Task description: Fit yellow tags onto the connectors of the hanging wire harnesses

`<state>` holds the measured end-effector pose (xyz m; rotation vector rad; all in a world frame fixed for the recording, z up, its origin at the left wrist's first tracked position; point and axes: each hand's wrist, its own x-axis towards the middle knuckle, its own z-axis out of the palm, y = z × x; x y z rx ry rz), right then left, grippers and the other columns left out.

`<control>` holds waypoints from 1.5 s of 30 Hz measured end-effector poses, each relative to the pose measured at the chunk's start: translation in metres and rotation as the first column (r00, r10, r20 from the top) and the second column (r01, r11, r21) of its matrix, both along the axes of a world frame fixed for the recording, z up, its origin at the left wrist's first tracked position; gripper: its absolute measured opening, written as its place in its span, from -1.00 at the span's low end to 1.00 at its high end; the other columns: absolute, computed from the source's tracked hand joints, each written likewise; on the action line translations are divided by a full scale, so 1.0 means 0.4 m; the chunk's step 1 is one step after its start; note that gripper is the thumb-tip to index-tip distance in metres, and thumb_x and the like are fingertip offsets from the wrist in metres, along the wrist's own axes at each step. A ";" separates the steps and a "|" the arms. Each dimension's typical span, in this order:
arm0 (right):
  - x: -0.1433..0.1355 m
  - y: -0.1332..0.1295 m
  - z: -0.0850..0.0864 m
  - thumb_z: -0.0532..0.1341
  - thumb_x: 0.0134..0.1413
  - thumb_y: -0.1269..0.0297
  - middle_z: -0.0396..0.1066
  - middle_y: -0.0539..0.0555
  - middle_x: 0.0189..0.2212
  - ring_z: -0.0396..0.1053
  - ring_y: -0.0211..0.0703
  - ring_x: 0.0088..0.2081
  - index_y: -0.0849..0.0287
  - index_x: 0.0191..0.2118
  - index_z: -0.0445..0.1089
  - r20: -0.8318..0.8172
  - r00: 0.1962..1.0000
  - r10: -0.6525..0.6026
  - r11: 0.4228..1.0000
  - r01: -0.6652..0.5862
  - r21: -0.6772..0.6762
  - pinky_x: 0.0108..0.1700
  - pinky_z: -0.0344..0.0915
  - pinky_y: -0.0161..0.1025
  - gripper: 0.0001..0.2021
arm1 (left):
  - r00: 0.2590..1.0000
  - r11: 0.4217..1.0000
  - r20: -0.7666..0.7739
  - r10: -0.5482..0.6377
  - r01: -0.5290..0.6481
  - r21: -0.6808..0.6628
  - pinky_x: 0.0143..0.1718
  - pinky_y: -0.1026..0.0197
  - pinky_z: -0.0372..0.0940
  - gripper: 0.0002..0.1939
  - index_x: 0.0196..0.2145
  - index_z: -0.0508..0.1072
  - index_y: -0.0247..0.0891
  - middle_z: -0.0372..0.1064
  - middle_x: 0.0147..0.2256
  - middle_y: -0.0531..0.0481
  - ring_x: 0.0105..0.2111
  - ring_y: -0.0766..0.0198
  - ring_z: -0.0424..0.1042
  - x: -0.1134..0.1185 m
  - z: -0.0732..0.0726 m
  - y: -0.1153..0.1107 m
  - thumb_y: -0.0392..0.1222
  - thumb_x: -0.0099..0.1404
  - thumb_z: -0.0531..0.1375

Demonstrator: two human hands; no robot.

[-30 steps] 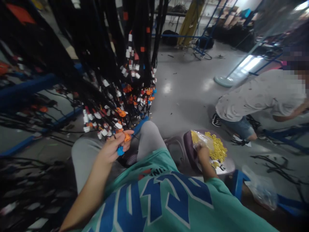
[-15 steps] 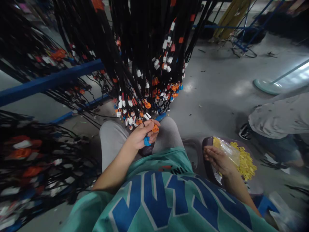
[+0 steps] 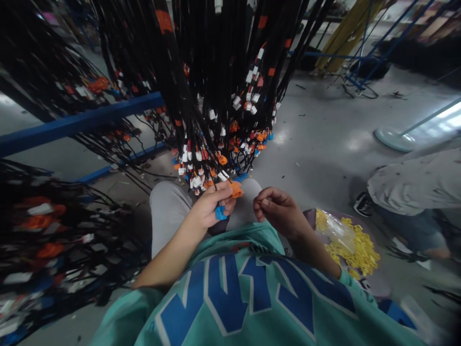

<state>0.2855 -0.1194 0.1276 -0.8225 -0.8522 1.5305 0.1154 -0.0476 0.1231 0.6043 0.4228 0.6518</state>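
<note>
Above my lap, my left hand (image 3: 213, 204) is closed on an orange connector (image 3: 236, 189), which sticks out past the fingertips. A blue connector (image 3: 221, 212) hangs under those fingers. My right hand (image 3: 279, 211) is a short way to the right, its fingers curled and pinched together; whatever they hold is too small to make out. The two hands do not touch. Just beyond my left hand hangs a thick bundle of black cables (image 3: 212, 62), whose lower ends carry white, orange and blue connectors.
A stool (image 3: 382, 283) at my right bears many yellow pieces (image 3: 360, 247) and a clear plastic bag (image 3: 336, 229). A blue frame bar (image 3: 82, 120) crosses the left side, with more cable bundles around it. Another person (image 3: 414, 192) is at the far right.
My right hand has moved left from over the yellow pieces to near my left hand. The orange connector has turned in my left hand. The view has shifted slightly.
</note>
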 end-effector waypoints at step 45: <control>-0.062 -0.020 0.058 0.27 0.00 0.30 0.46 -0.03 -0.48 0.44 -0.28 -0.44 0.12 -0.35 0.44 0.246 0.945 -0.216 0.966 0.170 0.194 -0.43 0.44 -0.33 -0.94 | 0.995 0.994 0.008 0.098 -0.097 -0.042 -0.74 0.44 0.12 -0.65 -0.28 0.30 -0.28 0.44 -0.41 0.04 -0.74 0.54 0.17 0.018 0.027 -0.026 -0.34 -0.03 0.33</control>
